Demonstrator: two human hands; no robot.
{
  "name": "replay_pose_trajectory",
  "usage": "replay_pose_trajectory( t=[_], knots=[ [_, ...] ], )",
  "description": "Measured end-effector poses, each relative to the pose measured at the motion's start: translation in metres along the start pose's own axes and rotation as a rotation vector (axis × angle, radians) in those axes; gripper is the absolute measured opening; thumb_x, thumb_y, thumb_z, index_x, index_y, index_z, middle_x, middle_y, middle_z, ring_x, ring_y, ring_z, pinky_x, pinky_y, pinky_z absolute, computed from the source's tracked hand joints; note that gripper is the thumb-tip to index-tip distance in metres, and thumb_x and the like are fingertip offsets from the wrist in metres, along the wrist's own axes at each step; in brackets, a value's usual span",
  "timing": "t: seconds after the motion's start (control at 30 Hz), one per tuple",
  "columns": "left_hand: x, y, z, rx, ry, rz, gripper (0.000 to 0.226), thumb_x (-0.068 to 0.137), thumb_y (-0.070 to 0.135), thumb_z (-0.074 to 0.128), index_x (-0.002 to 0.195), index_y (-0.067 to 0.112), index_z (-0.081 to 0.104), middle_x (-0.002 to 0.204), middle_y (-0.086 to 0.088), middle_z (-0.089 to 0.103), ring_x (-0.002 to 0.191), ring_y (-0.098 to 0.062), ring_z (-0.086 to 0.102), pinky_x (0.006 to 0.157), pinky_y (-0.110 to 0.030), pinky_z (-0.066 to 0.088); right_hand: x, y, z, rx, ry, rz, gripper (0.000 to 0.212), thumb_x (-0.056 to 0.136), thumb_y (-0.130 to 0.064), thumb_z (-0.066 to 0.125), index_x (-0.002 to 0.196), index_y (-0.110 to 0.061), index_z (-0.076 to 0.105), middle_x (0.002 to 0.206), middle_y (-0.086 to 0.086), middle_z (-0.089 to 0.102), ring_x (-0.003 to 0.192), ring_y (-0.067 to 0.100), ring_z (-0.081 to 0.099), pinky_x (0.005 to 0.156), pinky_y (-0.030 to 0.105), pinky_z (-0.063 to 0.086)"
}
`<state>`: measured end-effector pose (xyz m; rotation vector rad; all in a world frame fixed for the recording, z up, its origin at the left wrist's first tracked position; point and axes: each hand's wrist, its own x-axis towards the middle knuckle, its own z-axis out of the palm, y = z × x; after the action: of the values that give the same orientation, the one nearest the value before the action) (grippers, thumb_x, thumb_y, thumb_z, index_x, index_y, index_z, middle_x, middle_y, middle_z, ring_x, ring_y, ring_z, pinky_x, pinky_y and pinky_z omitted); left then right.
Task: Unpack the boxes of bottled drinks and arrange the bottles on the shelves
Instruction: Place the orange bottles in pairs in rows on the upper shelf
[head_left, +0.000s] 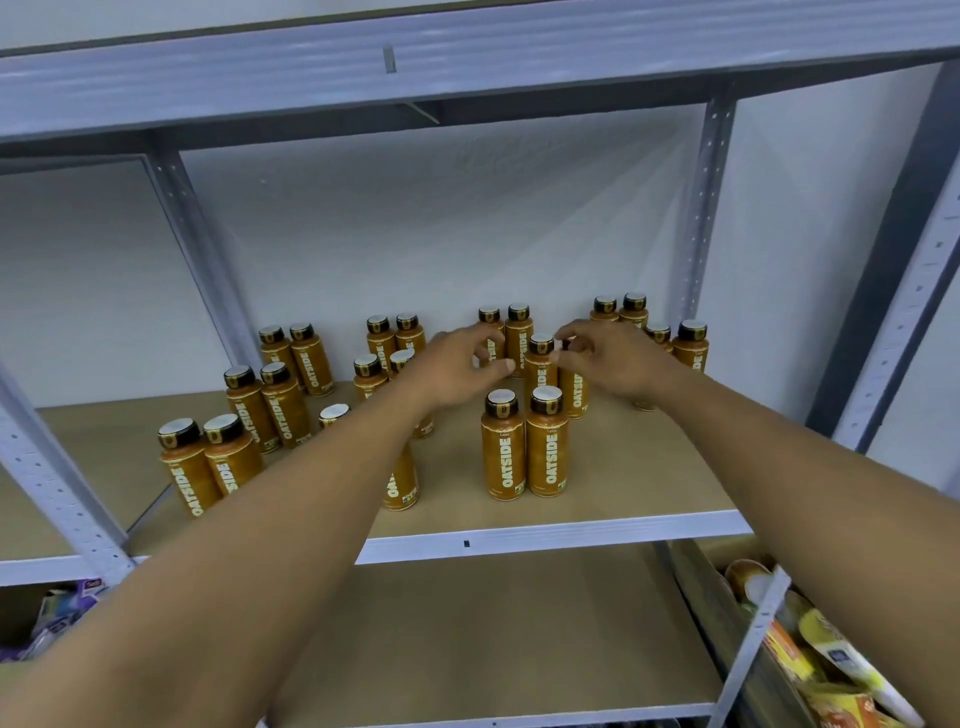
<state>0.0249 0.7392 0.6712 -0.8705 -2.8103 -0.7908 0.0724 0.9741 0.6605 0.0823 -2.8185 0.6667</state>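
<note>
Both hands reach to mid-shelf. The right hand pinches the cap of one bottle in a middle pair. The left hand hovers with its fingers curled, and its grip cannot be told. About two dozen bottles stand upright in spaced pairs on the shelf, so stocking appears well advanced. Beneath lies a lower shelf. An open carton at lower right holds mixed packets; further bottles in it cannot be confirmed. The forearms hide several bottles.

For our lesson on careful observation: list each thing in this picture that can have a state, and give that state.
Bottles: upright, capped, standing in pairs.
Right hand: pinches the top of one bottle.
Left hand: fingers curled near a rear bottle; grip unclear.
Shelf: partly stocked.
</note>
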Motion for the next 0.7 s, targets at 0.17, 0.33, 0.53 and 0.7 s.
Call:
replay_pose_trajectory(
  t=[0.17, 0.33, 0.53, 0.7],
  knots=[
    [0.032, 0.007, -0.010, 0.049, -0.056, 0.017, 0.045, 0.098, 0.046, 0.064, 0.138, 0.026, 0.055, 0.127, -0.001, 0.065, 0.110, -0.020, 0.062, 0.092, -0.036, 0.053, 0.033, 0.012, -0.022, -0.124, -0.046, 0.023, 0.045, 0.100, -0.049, 0.056, 0.140, -0.029, 0.054, 0.135, 0.003, 0.064, 0.117, 0.023, 0.061, 0.098, 0.036, 0.050],
    [0.065, 0.003, 0.004, 0.077, -0.134, 0.026, 0.052, 0.098, 0.045, 0.064, 0.145, 0.025, 0.050, 0.133, -0.004, 0.061, 0.110, -0.019, 0.056, 0.086, -0.029, 0.043, 0.058, 0.035, -0.024, -0.199, -0.100, 0.062, 0.049, 0.099, -0.050, 0.057, 0.143, -0.029, 0.052, 0.139, 0.002, 0.059, 0.121, 0.022, 0.056, 0.098, 0.033, 0.045],
    [0.103, -0.004, 0.031, 0.029, -0.184, 0.017, 0.065, 0.098, 0.035, 0.067, 0.155, 0.027, 0.038, 0.154, -0.007, 0.047, 0.138, -0.026, 0.047, 0.095, -0.025, 0.035, 0.080, 0.057, -0.008, -0.183, -0.152, 0.115, 0.059, 0.099, -0.048, 0.059, 0.151, -0.027, 0.041, 0.154, 0.005, 0.047, 0.132, 0.027, 0.052, 0.107, 0.038, 0.044],
    [0.127, -0.014, 0.053, -0.016, -0.224, 0.011, 0.071, 0.095, 0.029, 0.072, 0.157, 0.023, 0.036, 0.158, -0.007, 0.041, 0.142, -0.026, 0.043, 0.106, -0.028, 0.037, 0.099, 0.072, 0.005, -0.154, -0.182, 0.115, 0.068, 0.099, -0.043, 0.061, 0.157, -0.028, 0.029, 0.155, 0.009, 0.045, 0.136, 0.028, 0.049, 0.107, 0.037, 0.042]
  ],
)
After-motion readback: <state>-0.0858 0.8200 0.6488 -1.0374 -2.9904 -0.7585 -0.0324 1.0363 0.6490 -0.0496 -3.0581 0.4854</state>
